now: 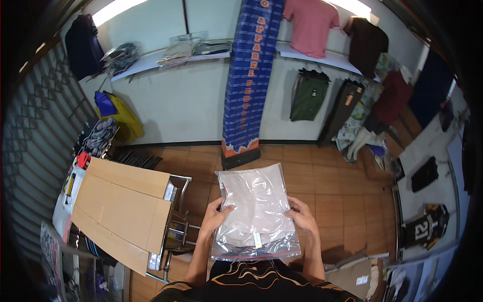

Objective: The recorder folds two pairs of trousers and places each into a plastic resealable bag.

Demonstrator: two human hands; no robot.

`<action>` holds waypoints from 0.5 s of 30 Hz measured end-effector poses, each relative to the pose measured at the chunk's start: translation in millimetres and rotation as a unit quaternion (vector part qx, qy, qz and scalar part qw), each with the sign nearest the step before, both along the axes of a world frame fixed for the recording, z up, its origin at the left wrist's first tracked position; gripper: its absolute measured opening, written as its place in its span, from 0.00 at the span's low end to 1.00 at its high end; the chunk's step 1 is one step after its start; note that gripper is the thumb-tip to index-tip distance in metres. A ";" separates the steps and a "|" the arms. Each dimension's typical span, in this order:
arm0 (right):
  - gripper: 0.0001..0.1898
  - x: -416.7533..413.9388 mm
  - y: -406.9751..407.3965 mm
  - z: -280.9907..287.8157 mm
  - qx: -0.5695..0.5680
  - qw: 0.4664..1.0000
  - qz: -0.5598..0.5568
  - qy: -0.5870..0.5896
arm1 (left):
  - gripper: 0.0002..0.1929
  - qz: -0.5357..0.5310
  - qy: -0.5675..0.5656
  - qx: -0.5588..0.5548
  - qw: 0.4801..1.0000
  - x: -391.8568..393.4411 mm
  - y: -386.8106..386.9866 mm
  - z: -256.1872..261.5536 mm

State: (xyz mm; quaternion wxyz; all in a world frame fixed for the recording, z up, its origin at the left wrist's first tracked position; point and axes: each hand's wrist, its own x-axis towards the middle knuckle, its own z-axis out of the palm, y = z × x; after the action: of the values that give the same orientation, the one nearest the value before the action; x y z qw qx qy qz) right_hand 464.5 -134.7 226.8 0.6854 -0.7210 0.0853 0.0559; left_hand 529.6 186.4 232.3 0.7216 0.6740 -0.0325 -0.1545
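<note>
A clear plastic bag (251,211) with a folded light-grey garment inside is held up in front of my body. My left hand (218,215) grips its left edge, the thumb lying on the front. On the opposite edge, my right hand (300,214) pinches the plastic between thumb and fingers. A small white tag (257,240) shows near the bag's lower end, and a red strip (264,255) runs along its bottom edge. Light glares on the plastic. The fingers behind the bag are hidden.
A flattened cardboard sheet (122,207) lies on a metal-framed stand at left. Beyond it is a folding metal gate (41,124). A blue printed pillar (247,83) rises ahead. Shelves with bagged clothes (177,53) line the wall. A mannequin (392,98) stands at right; a cardboard box (349,277) sits lower right.
</note>
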 end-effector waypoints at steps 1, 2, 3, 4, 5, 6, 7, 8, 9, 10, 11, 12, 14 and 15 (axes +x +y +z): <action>0.32 14.1 -8.7 4.1 0.000 1.000 0.014 0.001 | 0.13 0.010 0.000 0.011 1.000 4.7 -7.8 3.0; 0.32 29.8 -16.8 9.4 -0.001 1.000 0.021 0.011 | 0.12 0.027 -0.024 0.007 0.999 13.7 -15.5 -5.1; 0.32 46.7 -24.5 13.4 -0.003 0.999 0.027 0.018 | 0.12 0.041 -0.024 0.007 0.999 19.3 -22.6 -5.4; 0.33 60.7 -29.8 10.2 -0.014 0.999 0.035 0.009 | 0.11 0.058 -0.011 -0.007 0.998 24.0 -28.6 -6.3; 0.33 72.8 -33.7 7.5 -0.015 0.999 0.048 0.009 | 0.11 0.075 0.001 -0.021 0.997 29.2 -33.6 -7.1; 0.33 85.5 -36.9 4.6 -0.024 0.998 0.053 0.013 | 0.11 0.087 0.001 -0.021 0.996 35.4 -37.2 -7.1; 0.32 99.5 -39.7 2.9 -0.033 0.998 0.058 0.016 | 0.10 0.096 0.007 -0.009 0.995 41.3 -38.9 -5.5; 0.33 114.0 -43.0 2.7 -0.036 0.997 0.069 0.023 | 0.09 0.104 0.013 0.003 0.995 48.7 -40.7 -4.7; 0.33 127.7 -44.9 2.0 -0.037 0.996 0.078 0.022 | 0.09 0.113 0.013 0.003 0.994 56.9 -43.1 -5.6; 0.33 141.6 -46.1 1.2 -0.033 0.995 0.086 0.036 | 0.08 0.123 0.022 0.008 0.992 66.2 -45.3 -6.5; 0.33 155.8 -46.8 0.9 -0.030 0.994 0.092 0.050 | 0.07 0.132 0.030 0.014 0.991 76.5 -47.4 -7.1; 0.33 169.4 -46.6 2.1 -0.031 0.993 0.098 0.049 | 0.07 0.138 0.030 0.012 0.990 87.0 -49.7 -7.7; 0.31 196.8 -46.3 6.1 -0.032 0.993 0.102 0.051 | 0.06 0.168 0.015 -0.003 0.986 111.1 -53.8 -8.4; 0.31 212.1 -47.7 5.2 -0.033 0.993 0.103 0.048 | 0.06 0.169 0.012 -0.004 0.986 125.9 -54.3 -9.0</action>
State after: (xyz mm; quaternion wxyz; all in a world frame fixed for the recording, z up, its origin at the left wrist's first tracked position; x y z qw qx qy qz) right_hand 676.6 -182.4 232.0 0.6472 -0.7444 0.0453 0.1578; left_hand 655.5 132.1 223.3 0.7404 0.6651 0.0896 -0.0379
